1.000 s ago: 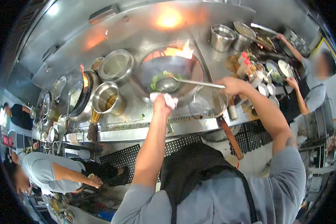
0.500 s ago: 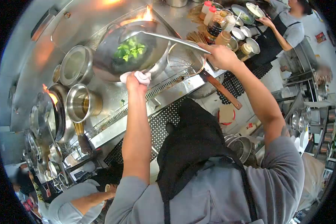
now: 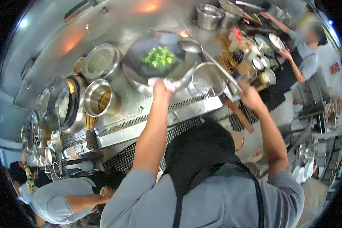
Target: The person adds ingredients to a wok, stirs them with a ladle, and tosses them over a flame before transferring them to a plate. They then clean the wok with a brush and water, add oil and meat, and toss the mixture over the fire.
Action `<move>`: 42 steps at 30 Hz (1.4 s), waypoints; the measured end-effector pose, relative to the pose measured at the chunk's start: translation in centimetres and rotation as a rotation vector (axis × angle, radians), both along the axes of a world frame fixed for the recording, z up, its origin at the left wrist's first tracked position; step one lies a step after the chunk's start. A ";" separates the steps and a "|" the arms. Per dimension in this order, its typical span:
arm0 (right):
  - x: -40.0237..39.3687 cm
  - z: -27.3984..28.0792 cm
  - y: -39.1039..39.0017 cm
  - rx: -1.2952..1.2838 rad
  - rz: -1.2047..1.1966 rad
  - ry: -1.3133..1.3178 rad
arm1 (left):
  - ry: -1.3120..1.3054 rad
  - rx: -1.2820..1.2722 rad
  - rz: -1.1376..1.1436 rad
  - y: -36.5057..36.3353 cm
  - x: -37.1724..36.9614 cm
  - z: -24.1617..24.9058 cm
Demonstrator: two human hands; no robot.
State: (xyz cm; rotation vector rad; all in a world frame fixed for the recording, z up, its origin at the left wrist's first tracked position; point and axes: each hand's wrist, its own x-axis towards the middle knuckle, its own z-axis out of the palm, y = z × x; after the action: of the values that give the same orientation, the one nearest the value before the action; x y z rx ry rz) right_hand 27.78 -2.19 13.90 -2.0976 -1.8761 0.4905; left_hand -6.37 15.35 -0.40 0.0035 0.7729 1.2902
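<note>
Green vegetable pieces (image 3: 158, 57) lie in the bottom of a large dark wok (image 3: 135, 62) on the steel stove. My left hand (image 3: 161, 90) grips the wok's near rim through a folded pale cloth (image 3: 171, 84). My right hand (image 3: 250, 97) is closed round the end of a long metal ladle handle. The ladle's bowl (image 3: 190, 46) hangs over the wok's right edge, away from the greens. Just right of the wok is a round wire strainer (image 3: 210, 79), below the ladle handle.
Metal pots (image 3: 102, 98) stand left of the wok, with another wok (image 3: 68, 104) and a flame farther left. Sauce bottles (image 3: 237, 38) and small bowls crowd the right. Co-workers are at the upper right (image 3: 307, 57) and lower left (image 3: 60, 195).
The ladle bowl has left the inside of the wok and moved to its right edge. My right hand is lower relative to the stove. The large flame behind the wok has shrunk.
</note>
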 end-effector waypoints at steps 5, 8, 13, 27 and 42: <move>-3.6 1.9 2.4 -0.005 0.074 0.141 | 0.098 -0.004 -0.039 -5.2 0.4 2.1; -3.8 -1.6 7.9 0.048 0.084 0.095 | 0.197 0.033 0.001 -4.4 2.4 4.2; -8.5 -1.6 13.7 -0.377 -0.074 0.802 | 0.743 0.197 -0.058 -7.7 3.9 10.1; -15.7 4.2 13.9 -0.966 -0.349 1.836 | 0.063 0.053 -0.105 -4.5 -0.8 3.1; -13.3 6.9 12.9 -0.671 -0.081 1.148 | 1.564 0.190 0.185 -7.4 0.8 11.5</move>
State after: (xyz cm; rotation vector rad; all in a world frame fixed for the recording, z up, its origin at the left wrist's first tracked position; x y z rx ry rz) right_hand 14.53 10.73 20.75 -1.5057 -0.9738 1.9665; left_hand -5.56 7.98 11.13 1.2355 1.9652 1.3875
